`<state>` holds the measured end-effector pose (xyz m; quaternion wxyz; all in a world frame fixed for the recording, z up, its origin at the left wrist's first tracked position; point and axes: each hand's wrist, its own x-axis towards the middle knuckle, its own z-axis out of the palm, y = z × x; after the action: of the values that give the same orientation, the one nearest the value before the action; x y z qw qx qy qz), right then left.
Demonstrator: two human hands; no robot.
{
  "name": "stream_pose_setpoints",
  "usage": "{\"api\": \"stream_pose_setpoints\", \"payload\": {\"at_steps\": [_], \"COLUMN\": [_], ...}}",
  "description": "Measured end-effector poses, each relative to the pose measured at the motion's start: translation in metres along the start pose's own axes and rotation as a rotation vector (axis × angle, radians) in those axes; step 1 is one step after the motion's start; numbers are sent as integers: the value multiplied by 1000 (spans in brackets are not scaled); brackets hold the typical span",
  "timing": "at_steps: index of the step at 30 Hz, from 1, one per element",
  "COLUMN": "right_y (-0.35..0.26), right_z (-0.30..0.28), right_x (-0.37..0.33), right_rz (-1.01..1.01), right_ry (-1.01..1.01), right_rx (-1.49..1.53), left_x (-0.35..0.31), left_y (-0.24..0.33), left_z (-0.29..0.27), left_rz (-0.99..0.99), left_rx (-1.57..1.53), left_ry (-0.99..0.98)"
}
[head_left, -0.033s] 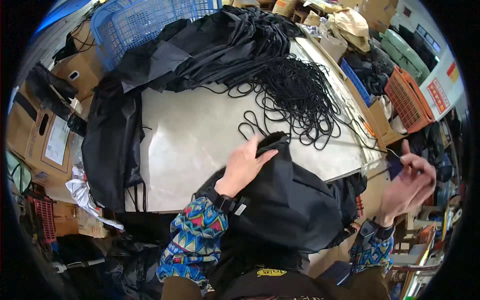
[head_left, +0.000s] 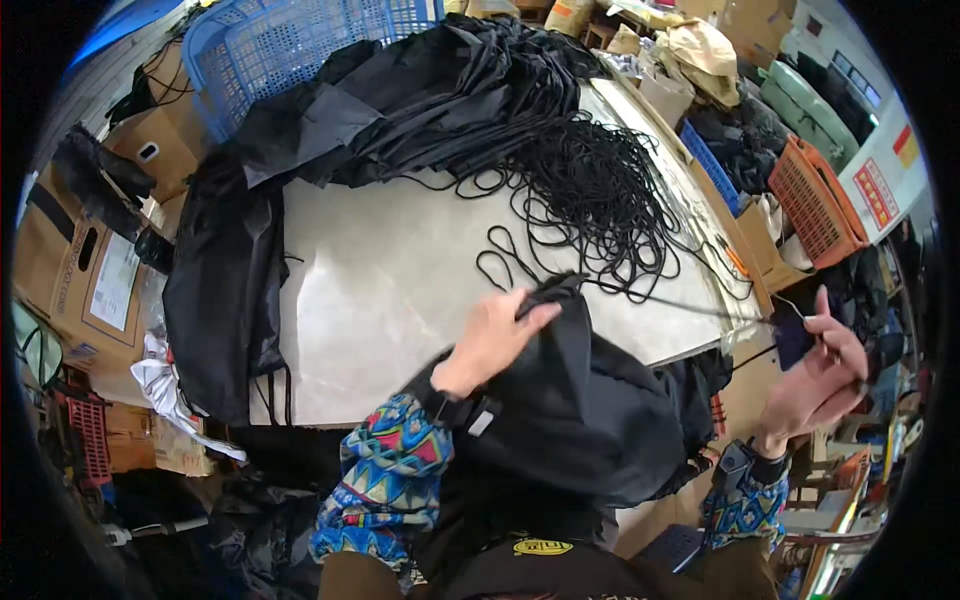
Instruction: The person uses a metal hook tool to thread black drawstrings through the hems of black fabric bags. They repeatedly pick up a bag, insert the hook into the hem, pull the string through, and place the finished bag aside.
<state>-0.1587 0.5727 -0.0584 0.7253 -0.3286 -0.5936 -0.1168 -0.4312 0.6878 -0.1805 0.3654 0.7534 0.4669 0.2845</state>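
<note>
My left hand is closed on the gathered top edge of a black fabric bag, which hangs over the table's near edge toward my lap. Out to the right, beyond the table, my right hand pinches a thin, light-coloured metal wire between thumb and fingers. A black cord stretches from the bag's top edge toward the right hand; how it joins the wire is too blurred to tell. Behind the bag lies a tangled heap of black cord on the pale table.
Black fabric pieces are piled along the table's far side, against a blue plastic basket. A folded black bag with cords lies at the left edge. Cardboard boxes stand left; an orange crate stands right.
My left hand and the bag's top edge have come slightly nearer to me. The cord between the bag and my right hand now shows as a longer, straighter line.
</note>
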Motion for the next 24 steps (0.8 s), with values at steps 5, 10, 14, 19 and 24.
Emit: {"api": "stream_pose_setpoints", "payload": {"at_steps": [5, 10, 14, 19, 24], "right_y": [19, 34, 117, 159, 112], "right_z": [-65, -58, -96, -133, -78], "right_x": [-16, -31, -75, -92, -85], "right_rz": [238, 675, 510, 759, 676], "right_ry": [-386, -1154, -591, -516, -562], "right_rx": [-643, -342, -626, -632, -555], "left_x": [-86, -244, -290, -351, -329], "left_y": [10, -70, -55, -113, -181], "left_z": [-57, -175, -214, -284, -307], "left_rz": [51, -149, 62, 244, -163], "left_rx": [-404, -615, -1188, -1036, -597], "left_ry": [-73, 881, 1288, 1537, 2022]}}
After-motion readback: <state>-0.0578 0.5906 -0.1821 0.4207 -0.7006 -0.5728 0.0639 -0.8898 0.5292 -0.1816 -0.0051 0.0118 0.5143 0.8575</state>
